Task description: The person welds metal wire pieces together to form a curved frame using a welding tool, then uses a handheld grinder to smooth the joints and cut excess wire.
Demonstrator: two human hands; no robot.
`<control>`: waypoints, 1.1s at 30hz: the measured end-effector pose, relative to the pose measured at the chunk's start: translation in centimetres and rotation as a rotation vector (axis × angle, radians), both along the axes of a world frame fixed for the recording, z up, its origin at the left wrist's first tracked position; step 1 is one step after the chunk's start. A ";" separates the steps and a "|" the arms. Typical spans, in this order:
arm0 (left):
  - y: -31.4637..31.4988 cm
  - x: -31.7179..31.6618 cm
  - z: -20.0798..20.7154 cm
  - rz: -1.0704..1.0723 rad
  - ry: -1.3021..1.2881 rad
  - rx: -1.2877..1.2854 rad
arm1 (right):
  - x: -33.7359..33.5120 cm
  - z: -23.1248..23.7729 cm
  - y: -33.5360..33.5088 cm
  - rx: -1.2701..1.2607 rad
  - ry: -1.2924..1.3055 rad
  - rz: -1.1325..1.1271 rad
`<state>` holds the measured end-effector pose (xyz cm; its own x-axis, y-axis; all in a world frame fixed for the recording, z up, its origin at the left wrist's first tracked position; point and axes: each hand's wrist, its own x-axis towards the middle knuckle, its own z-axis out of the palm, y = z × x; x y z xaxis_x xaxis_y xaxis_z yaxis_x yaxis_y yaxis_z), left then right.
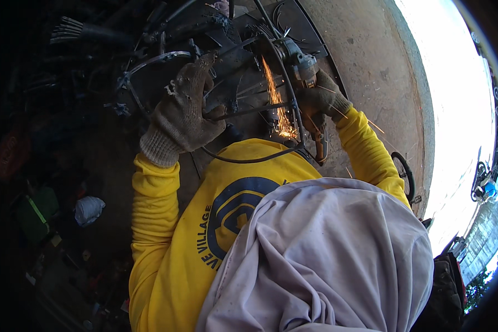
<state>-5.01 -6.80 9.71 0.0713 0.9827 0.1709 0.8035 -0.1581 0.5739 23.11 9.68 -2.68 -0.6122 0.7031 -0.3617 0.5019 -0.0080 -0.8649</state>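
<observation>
My left hand (pixel 185 108), in a grey-brown knitted work glove, is closed on a dark bent-rod metal frame (pixel 260 112). The frame curves round in front of my chest, with a crossbar running from the left glove toward the right. My right hand (pixel 323 99), also gloved, grips an angle grinder (pixel 304 66) with a grey head and an orange rear body. Its head is up against the frame's far side; the exact contact of the disc is hidden. A stream of orange sparks (pixel 276 99) flies from there toward me.
Behind the frame is a dark work table (pixel 310 27) with several curved metal pieces. A bundle of metal rods (pixel 69 30) lies at the far left. Dim clutter and a pale bag (pixel 88 210) sit on the left floor. A wheel (pixel 405 174) shows at right.
</observation>
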 end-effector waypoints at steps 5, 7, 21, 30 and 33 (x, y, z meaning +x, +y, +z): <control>-0.1 0.1 0.2 -0.008 0.015 -0.005 | 0.7 -1.7 0.1 -0.078 0.181 -0.020; -0.1 -0.1 0.0 -0.033 0.102 0.007 | 0.8 -2.6 0.5 -0.097 0.177 -0.024; 0.3 0.2 0.2 -0.012 0.020 0.036 | 1.1 -3.1 0.3 -0.051 -0.017 -0.034; 0.1 0.0 -0.1 -0.022 0.029 0.023 | 1.4 -4.2 -0.2 -0.078 0.014 -0.042; -0.2 0.0 -0.3 -0.024 0.055 0.042 | 0.9 -3.1 -0.1 -0.137 0.079 -0.063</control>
